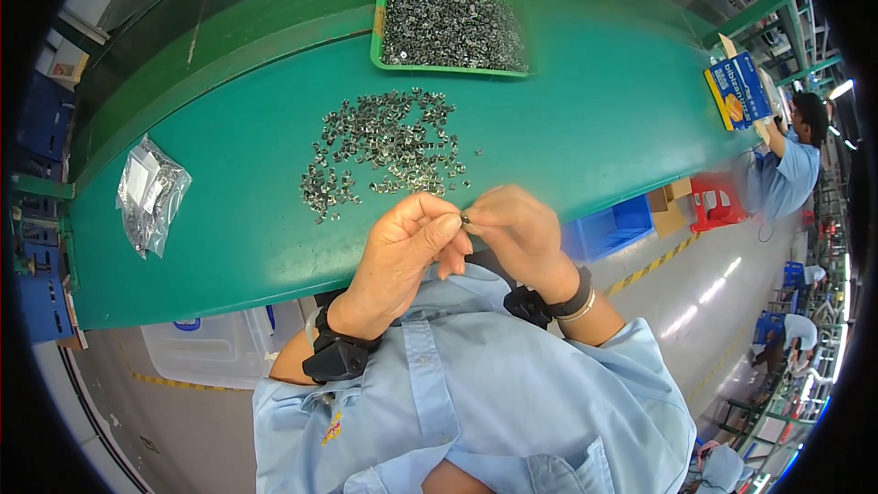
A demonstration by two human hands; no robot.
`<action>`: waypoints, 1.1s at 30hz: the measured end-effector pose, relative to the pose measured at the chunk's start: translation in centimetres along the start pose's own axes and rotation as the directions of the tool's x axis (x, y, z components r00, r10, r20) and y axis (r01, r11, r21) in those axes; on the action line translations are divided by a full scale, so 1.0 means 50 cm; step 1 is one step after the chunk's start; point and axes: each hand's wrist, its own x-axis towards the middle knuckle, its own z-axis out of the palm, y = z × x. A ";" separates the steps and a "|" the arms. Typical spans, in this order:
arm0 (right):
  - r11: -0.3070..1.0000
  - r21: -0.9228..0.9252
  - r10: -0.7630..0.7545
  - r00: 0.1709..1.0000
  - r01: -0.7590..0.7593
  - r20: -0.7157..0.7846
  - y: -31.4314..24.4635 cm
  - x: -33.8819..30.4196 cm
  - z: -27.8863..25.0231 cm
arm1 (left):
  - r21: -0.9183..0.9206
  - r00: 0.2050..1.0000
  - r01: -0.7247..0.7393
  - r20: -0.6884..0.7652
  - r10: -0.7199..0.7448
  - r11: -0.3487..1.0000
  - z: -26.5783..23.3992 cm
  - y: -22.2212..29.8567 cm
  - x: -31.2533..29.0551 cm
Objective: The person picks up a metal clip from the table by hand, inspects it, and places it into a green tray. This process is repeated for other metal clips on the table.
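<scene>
Just off the near edge of the green table, my left hand (408, 252) and my right hand (519, 236) meet fingertip to fingertip. Pinched between them is a small dark metal part (465, 219), mostly covered by the fingers. Beyond my hands spreads a loose pile of small shiny metal pieces (389, 142) on the tabletop. Farther back, a green tray (377, 27) holds a heap of similar small metal pieces (453, 29). My right hand is slightly blurred.
A clear plastic bag of parts (152, 197) lies on the table (585, 119) at left. A blue and yellow box (737, 91) stands at the right end, beside a person in light blue (794, 169). Below are a blue bin (615, 229), a red stool (715, 201) and a clear tub (206, 348).
</scene>
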 end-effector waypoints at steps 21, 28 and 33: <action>0.929 -0.309 0.279 0.937 -0.206 0.211 0.115 0.183 -0.116 | -0.223 0.999 -0.027 0.032 0.035 0.974 -0.046 0.002 0.013; 0.850 -0.526 0.167 0.930 0.033 0.328 0.084 0.110 -0.098 | -0.183 0.999 -0.031 0.035 0.038 0.983 -0.037 -0.001 0.015; 0.890 -0.454 0.189 0.932 -0.030 0.310 0.079 0.095 -0.093 | -0.153 0.999 -0.040 0.022 0.044 0.987 -0.028 -0.002 0.010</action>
